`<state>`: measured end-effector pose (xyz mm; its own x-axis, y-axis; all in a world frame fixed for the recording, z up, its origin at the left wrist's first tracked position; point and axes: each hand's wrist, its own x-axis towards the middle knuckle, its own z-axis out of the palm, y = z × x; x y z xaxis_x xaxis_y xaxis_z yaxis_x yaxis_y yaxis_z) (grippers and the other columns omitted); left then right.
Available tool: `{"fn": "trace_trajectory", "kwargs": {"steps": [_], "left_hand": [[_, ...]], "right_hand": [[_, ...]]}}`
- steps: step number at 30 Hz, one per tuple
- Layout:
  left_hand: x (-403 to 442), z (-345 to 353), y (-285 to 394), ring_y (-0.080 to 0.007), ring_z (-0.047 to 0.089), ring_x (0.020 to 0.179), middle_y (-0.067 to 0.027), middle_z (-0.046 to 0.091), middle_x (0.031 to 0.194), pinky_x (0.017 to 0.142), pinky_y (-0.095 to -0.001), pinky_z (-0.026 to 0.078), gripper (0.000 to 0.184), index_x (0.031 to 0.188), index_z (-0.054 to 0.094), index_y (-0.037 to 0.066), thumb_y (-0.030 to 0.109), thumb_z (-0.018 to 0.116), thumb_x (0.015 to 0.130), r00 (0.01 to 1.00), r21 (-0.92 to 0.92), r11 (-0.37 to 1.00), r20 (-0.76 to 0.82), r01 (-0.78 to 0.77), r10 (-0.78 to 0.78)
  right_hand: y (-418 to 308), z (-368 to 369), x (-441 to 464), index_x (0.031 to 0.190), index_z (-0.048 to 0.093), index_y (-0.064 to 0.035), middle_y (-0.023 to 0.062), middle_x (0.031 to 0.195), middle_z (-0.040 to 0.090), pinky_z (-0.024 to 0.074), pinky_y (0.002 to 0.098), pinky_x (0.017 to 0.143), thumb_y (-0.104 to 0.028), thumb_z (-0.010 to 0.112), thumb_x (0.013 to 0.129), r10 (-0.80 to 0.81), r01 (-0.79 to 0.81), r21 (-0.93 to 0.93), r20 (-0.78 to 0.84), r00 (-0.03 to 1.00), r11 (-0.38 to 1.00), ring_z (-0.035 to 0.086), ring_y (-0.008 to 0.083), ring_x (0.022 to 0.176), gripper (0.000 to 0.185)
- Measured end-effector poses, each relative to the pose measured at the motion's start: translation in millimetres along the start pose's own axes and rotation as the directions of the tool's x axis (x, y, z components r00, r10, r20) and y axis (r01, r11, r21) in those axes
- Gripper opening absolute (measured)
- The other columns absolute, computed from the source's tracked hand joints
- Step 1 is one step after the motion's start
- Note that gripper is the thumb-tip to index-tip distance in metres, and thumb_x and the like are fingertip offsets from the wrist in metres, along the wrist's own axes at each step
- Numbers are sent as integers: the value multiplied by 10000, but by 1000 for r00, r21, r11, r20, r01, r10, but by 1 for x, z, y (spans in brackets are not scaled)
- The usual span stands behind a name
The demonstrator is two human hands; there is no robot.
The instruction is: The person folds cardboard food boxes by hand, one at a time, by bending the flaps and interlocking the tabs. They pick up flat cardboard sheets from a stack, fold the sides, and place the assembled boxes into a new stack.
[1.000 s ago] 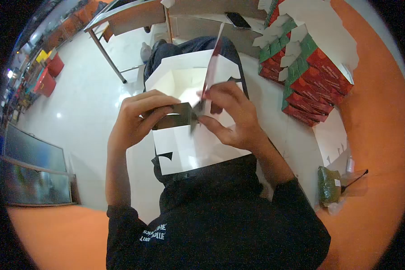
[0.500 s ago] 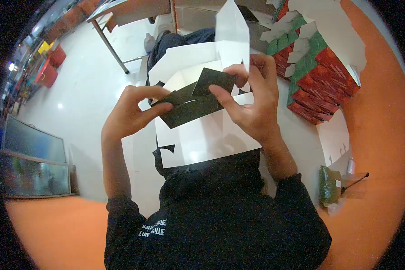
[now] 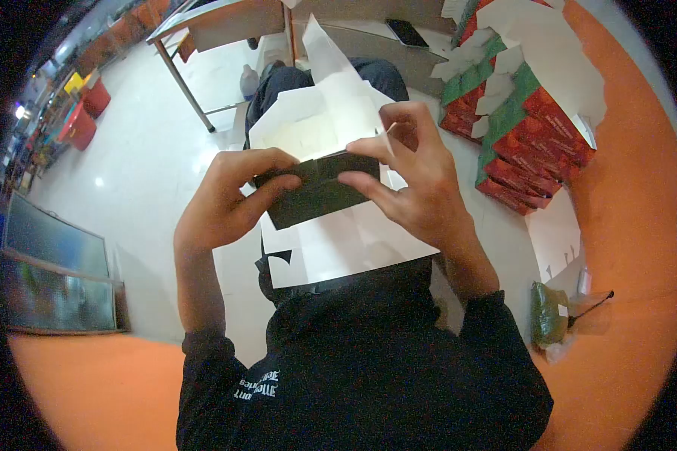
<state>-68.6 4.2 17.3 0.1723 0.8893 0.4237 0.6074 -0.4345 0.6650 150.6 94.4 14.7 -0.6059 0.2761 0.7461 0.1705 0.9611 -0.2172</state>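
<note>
The left hand (image 3: 222, 195) pinches the left end of a dark panel (image 3: 320, 204), its thumb on the near face and its fingers over the top edge. The right hand (image 3: 425, 180) grasps the right end in the same way, the thumb low on the panel and the index finger along its top. The thumbs point towards each other with a stretch of panel between them.

The panel belongs to or lies against a white box (image 3: 278, 113); which of the two, the hands make hard to tell. The box sits open on the person's lap, its pale inside showing beyond the panel. A tall white flap (image 3: 338, 71) rises at the right of the opening, just beside the right hand, and a wide white sheet (image 3: 338, 252) spreads from below the panel towards the black shirt (image 3: 361, 361).

Further out to the right, red and green cartons (image 3: 530, 146) stand close together, and a green bag (image 3: 551, 314) lies nearer the person. A phone (image 3: 407, 33) rests beyond the knees. Red bins (image 3: 79, 126) stand on the floor (image 3: 147, 120) at far left, well apart from the box.
</note>
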Motion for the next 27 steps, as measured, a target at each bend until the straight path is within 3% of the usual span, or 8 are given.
{"fn": "trace_trajectory", "kwargs": {"steps": [5,7,11,17,19,20,23,27], "left_hand": [[-1,7,12,-204,614,634,-132,633,749,610,-293,476,141,889,622,-22,40,657,768,988,136,990,-155,30,-8],[1,17,16,-208,620,645,-136,639,768,621,-287,477,155,894,623,-25,23,667,754,953,240,971,-298,18,55],[11,41,39,-227,601,623,-123,628,751,598,-294,471,173,890,623,-15,-17,673,725,906,290,957,-401,-11,132],[23,65,43,-224,566,606,-92,599,703,567,-316,458,212,898,621,9,-21,685,698,906,384,922,-371,-53,206],[22,61,42,-243,601,747,-96,634,826,667,-331,478,255,923,629,24,-5,707,682,921,412,906,-308,-98,240],[22,60,43,-248,612,812,-96,646,883,710,-333,484,266,935,634,30,-4,710,683,921,426,896,-288,-123,263],[17,58,35,-265,609,952,-93,650,957,826,-368,478,265,920,635,37,-19,710,672,928,454,881,-256,-131,270],[-15,61,-1,-296,575,1046,-89,632,943,902,-416,451,257,885,628,47,-53,692,657,896,490,864,-324,-113,302]], "right_hand": [[1,-5,-1,1076,578,-82,180,1108,437,431,466,810,-398,738,669,77,-78,7,67,995,997,527,316,948,539],[-13,-5,-1,1235,490,-112,249,1280,344,278,603,939,-523,726,616,15,-14,-121,9,1000,993,375,402,1183,780],[-34,3,-7,1330,410,-154,275,1394,196,163,649,985,-497,744,612,106,-106,-192,-12,994,976,249,446,1283,863],[-22,14,-16,1138,523,-94,187,1320,375,386,460,875,-225,753,648,96,-117,-160,-133,986,980,457,349,1066,556],[-7,-1,-14,1038,544,-73,165,1276,428,442,388,796,-125,732,662,81,-82,-11,-47,996,997,514,313,959,424],[2,-7,-14,933,531,-52,156,1234,457,475,352,752,-52,703,683,21,-38,-127,-127,992,991,552,292,899,304],[39,-36,-27,865,536,-28,130,1055,579,514,360,766,-105,676,738,-42,72,-253,124,991,965,593,275,965,203],[60,-115,-41,960,560,-24,129,995,598,506,326,751,-127,682,742,127,-129,-283,-25,992,950,613,275,898,270]]}}
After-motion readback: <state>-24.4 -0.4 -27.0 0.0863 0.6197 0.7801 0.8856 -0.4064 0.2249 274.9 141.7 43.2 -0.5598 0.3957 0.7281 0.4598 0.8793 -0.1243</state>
